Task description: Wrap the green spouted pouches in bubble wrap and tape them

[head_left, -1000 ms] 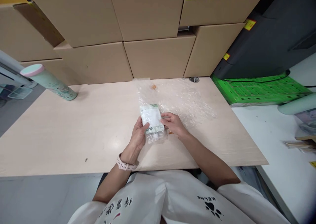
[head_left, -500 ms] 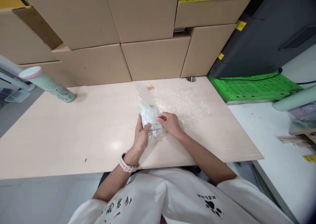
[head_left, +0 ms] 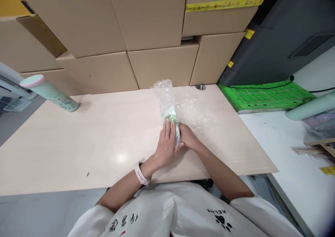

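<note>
A small green-and-white packet (head_left: pixel 172 119) in bubble wrap is held over the middle of the table, tilted up on its narrow side. My left hand (head_left: pixel 166 143) presses on its left face, fingers laid along it and thumb around the near end. From the right, my right hand (head_left: pixel 187 136) grips the same packet; its fingers are mostly hidden behind it. A loose length of bubble wrap (head_left: pixel 164 92) sticks out from the packet's far end. More clear bubble wrap (head_left: pixel 199 113) lies flat on the table to the right.
Stacked cardboard boxes (head_left: pixel 162 68) line the table's back edge. A mint tumbler (head_left: pixel 56 94) stands at the left on the wooden table (head_left: pixel 104 136). To the right are a green plastic crate (head_left: pixel 267 96), a dark grey case (head_left: pixel 277 41) and a white side surface (head_left: pixel 282 139).
The packet has turned from lying flat to standing on its side, showing green. My left hand has moved over its face, and my right hand has gone from pinching the wrap to gripping the packet.
</note>
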### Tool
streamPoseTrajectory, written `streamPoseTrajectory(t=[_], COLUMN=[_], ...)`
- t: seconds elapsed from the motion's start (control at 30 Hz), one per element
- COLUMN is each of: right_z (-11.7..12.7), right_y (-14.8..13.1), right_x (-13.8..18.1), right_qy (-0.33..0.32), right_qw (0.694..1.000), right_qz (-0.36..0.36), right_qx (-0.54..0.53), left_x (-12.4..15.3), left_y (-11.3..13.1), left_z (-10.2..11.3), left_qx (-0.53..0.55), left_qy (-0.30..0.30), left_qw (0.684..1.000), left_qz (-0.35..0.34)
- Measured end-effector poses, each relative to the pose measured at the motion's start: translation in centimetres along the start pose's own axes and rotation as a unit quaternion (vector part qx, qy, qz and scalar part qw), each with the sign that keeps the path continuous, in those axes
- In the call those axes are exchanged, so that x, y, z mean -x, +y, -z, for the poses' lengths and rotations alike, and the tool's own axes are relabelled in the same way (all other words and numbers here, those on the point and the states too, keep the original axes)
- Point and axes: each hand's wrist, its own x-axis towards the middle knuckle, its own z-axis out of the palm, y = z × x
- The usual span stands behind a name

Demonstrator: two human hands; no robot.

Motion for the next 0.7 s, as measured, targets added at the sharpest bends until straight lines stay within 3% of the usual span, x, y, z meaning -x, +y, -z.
streamPoseTrajectory(t=[0.27,0.43,0.6,0.7], right_z=[1.3,0.9,0.5,0.4], right_y=[2.1,2.7,3.2,3.1], right_x=[3.4,4.9,5.3,5.4], right_qy=[0.039,0.05,0.1,0.173], right_qw=[0.987,0.996,0.992,0.984], right_qz=[0.059,0.031,-0.031,-0.028], right_qx=[0.147,0.07,-0.072,-0.015], left_x=[-0.9,-2.2,-3.0,-2.8], left_y=[-1.5,-1.0,-0.7,-0.9], left_z=[-1.3,-1.7,-2.7,-3.0], left_qx=[-0.03,-0.079,-0.083,-0.084], left_qy=[0.026,0.011,0.014,0.0], left_qw=[0.999,0.996,0.996,0.996], left_qz=[0.02,0.048,0.023,0.006])
